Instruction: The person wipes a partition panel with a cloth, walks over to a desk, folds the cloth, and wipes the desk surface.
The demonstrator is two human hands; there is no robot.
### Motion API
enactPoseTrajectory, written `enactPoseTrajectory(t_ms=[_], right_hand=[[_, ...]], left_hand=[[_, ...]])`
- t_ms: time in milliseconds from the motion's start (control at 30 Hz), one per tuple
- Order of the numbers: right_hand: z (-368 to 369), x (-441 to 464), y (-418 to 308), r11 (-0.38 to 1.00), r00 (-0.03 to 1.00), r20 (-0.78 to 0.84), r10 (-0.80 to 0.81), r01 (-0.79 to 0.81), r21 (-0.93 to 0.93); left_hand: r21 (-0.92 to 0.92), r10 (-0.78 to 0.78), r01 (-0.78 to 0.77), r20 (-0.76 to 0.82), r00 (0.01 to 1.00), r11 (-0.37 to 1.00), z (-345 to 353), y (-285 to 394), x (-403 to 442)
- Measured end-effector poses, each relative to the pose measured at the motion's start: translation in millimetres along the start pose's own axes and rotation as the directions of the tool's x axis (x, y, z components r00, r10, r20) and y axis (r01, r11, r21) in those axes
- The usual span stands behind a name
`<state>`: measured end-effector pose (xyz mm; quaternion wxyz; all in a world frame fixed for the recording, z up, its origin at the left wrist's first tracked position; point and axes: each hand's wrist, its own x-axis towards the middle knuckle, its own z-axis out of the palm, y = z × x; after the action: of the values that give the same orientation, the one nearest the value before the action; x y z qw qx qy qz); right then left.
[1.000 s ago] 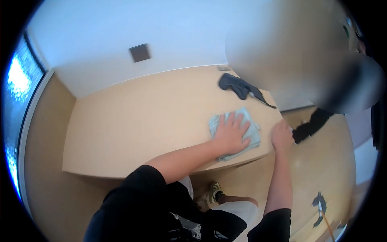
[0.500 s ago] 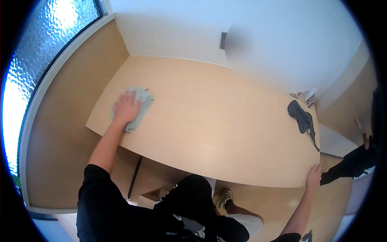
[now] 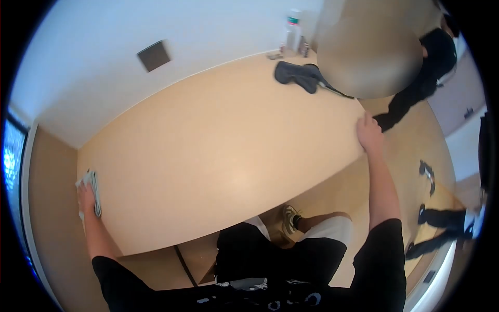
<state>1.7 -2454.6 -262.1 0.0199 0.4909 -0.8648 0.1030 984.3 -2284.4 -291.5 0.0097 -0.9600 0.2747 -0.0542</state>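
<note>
My left hand presses a pale green-grey cloth against the tabletop at its far left end, next to the wooden side panel. Part of the cloth is hidden under the hand. At the opposite end, my right hand grips the right edge of the light wooden table near its front corner; the fingertips rest on top and the thumb is hidden. Toward the back right lies a dark grey duster-like item with a thin handle.
A clear bottle with a green-and-white top stands by small items at the back wall. A dark wall plate is above the table. People stand at the right; a blurred round shape covers part of one. My knees are under the table's front edge.
My view has swung to the right. The left hand has slid the cloth leftward to the end of the table beside the panel. My right hand stays at the table's right edge.
</note>
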Motion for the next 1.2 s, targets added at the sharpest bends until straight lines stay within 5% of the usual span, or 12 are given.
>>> enactPoseTrajectory(t_ms=[100, 267, 400, 533, 933, 1200], right_hand=[[0.7, -2.4, 4.9, 1.0, 0.999, -0.031, 0.016, -0.016, 0.023], [-6.4, -7.5, 4.7, 0.998, 1.0, 0.004, 0.028, -0.029, 0.05], [-2.9, -5.4, 3.0, 0.999, 0.999, 0.009, 0.032, -0.033, 0.038], [-5.8, -8.4, 0.4, 0.999, 0.999, 0.026, 0.035, -0.035, 0.022], [-1.0, 7.7, -5.2, 0.998, 0.998, 0.039, 0.041, -0.043, 0.041], [2.2, 9.2, -5.5, 0.999, 0.999, 0.025, 0.048, -0.049, 0.018]], left_hand=[[-0.037, -0.053, 0.053, 0.012, 0.999, 0.998, 2.3, 10.6, -13.6], [0.028, 0.232, -0.232, -0.003, 0.973, 0.972, 4.7, 77.9, -74.7], [-0.036, 0.688, -0.691, -0.066, 0.723, 0.722, -24.0, 187.3, -185.5], [-0.066, 0.858, -0.862, -0.08, 0.507, 0.503, -62.3, 289.8, -293.3], [-0.086, 0.977, -0.986, -0.143, 0.156, 0.145, -98.2, 505.5, -437.4], [-0.118, 0.975, -0.981, -0.147, 0.168, 0.151, -106.2, 563.4, -476.6]])
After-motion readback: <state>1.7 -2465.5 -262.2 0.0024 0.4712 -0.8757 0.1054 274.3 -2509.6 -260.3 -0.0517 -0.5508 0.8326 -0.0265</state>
